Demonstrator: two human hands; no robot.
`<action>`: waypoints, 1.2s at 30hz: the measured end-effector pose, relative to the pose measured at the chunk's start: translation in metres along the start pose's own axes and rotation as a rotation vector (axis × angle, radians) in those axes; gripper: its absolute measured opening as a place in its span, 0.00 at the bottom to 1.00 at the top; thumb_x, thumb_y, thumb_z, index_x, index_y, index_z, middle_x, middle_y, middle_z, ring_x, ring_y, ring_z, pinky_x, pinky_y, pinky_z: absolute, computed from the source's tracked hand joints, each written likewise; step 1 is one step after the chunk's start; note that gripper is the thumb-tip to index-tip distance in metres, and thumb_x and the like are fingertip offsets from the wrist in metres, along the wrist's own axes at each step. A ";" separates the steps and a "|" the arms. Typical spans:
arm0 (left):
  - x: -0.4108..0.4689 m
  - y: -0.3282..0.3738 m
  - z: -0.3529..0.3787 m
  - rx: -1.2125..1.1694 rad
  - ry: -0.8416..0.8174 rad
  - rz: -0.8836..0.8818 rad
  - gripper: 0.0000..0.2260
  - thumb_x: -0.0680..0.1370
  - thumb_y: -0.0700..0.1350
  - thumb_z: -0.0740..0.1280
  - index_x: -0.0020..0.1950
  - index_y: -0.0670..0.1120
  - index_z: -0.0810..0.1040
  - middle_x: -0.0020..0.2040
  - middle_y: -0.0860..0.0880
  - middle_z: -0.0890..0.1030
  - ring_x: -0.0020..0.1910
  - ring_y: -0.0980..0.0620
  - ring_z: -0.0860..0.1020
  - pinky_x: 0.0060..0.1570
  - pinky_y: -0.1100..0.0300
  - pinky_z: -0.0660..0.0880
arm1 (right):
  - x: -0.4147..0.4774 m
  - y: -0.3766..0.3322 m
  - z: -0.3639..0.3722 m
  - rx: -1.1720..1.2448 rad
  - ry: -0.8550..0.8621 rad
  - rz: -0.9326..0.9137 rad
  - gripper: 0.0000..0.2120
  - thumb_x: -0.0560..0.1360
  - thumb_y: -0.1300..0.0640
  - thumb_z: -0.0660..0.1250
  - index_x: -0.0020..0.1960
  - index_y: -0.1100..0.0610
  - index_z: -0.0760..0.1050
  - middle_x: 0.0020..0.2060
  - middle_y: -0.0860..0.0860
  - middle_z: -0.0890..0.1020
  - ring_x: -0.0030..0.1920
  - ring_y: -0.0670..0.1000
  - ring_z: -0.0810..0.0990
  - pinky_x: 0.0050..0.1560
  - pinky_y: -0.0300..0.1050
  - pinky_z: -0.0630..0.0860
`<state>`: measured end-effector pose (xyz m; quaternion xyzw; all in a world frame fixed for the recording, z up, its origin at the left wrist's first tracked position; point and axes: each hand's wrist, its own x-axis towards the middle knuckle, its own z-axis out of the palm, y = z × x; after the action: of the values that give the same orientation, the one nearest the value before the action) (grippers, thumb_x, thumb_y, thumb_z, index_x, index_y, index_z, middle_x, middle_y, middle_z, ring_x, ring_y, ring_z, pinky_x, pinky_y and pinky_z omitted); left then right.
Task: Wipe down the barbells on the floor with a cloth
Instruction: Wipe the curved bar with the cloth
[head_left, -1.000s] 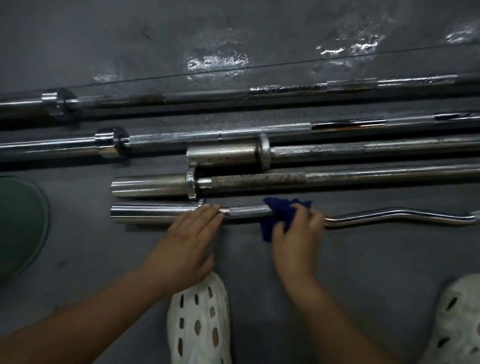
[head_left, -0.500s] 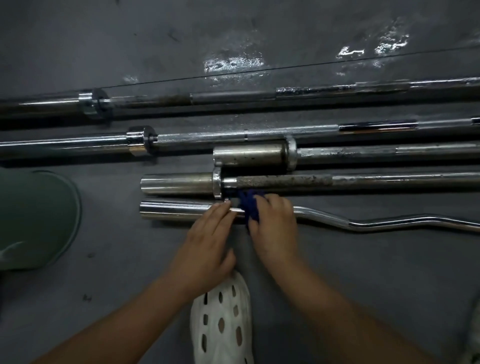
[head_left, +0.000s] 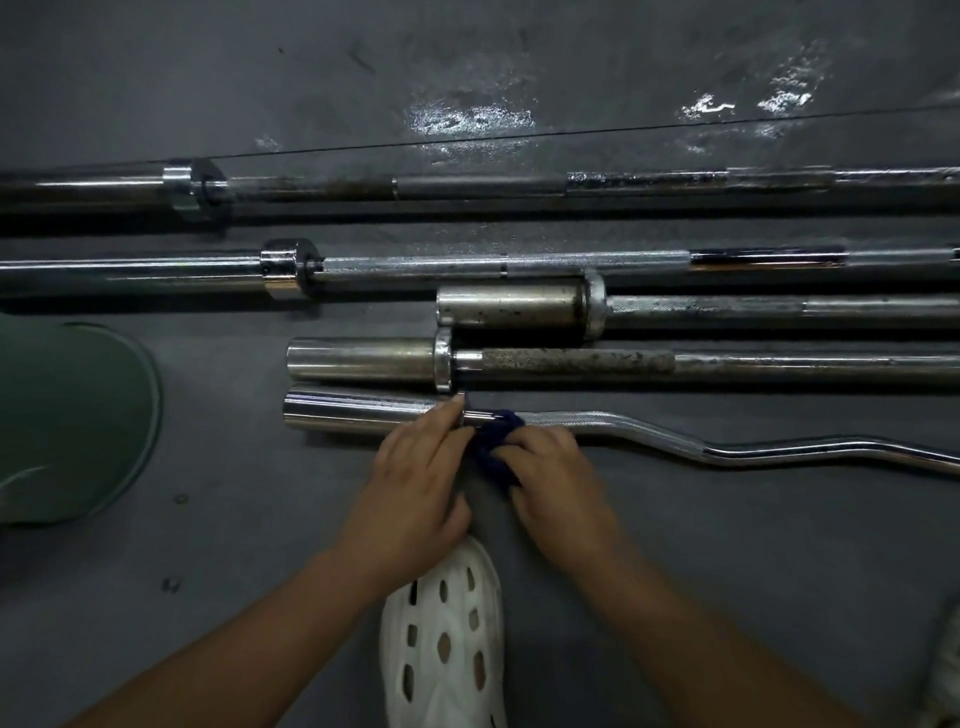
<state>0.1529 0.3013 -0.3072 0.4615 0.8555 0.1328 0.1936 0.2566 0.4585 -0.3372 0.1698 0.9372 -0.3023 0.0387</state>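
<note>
- Floor: dark grey, scuffed rubber gym floor; wet-looking glare patches at far side.
- Nearest item: shiny chrome curl barbell with wavy shaft, lying left-right; smooth sleeve end at left, bends running off to the right.
- Dark blue cloth, bunched, is on that bar's shaft just right of the collar, hanging down the near side onto the floor.
- Right hand: fingers curled over the cloth, pressing it to the shaft; grip on the cloth seems firm, though motion blur hides finger detail.
- Left hand: fingers fairly straight, tips resting on the sleeve/collar junction, steadying; nothing grasped. It sits just beside the right hand, cloth between them.
- Next bar back: dull steel straight barbell with rust-speckled grip section, parallel, just beside the curl bar.
- Behind it: short-sleeved tarnished steel barbell, sleeve end offset to the right.
- Further back: long chrome barbell with knurled shaft, then dark, rust-patched long barbell at far side; both exit frame left and right.
- Left edge: green rounded object, ID unclear.
- Near centre: white perforated foam shoe btwn the forearms.
</note>
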 end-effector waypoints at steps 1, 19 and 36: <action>0.000 -0.001 0.000 0.002 -0.002 0.005 0.30 0.69 0.44 0.69 0.72 0.44 0.69 0.78 0.44 0.62 0.73 0.45 0.65 0.72 0.46 0.63 | -0.005 -0.007 0.004 0.037 0.059 0.088 0.20 0.69 0.63 0.69 0.60 0.54 0.79 0.58 0.49 0.78 0.55 0.53 0.73 0.55 0.48 0.76; 0.002 0.010 0.004 0.100 -0.035 -0.048 0.32 0.68 0.47 0.66 0.73 0.42 0.69 0.78 0.41 0.60 0.75 0.41 0.62 0.72 0.43 0.61 | 0.012 0.003 -0.011 -0.125 0.100 -0.020 0.24 0.65 0.63 0.69 0.61 0.57 0.77 0.60 0.56 0.76 0.55 0.59 0.75 0.57 0.52 0.76; 0.017 0.022 0.005 0.194 -0.059 -0.022 0.31 0.68 0.48 0.66 0.71 0.43 0.72 0.77 0.41 0.64 0.76 0.40 0.62 0.73 0.41 0.58 | -0.008 0.025 -0.017 -0.182 0.239 0.233 0.22 0.66 0.59 0.58 0.57 0.56 0.79 0.56 0.53 0.80 0.50 0.56 0.72 0.54 0.49 0.72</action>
<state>0.1627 0.3277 -0.3059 0.4725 0.8632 0.0335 0.1746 0.2734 0.4852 -0.3358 0.3079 0.9325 -0.1875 -0.0231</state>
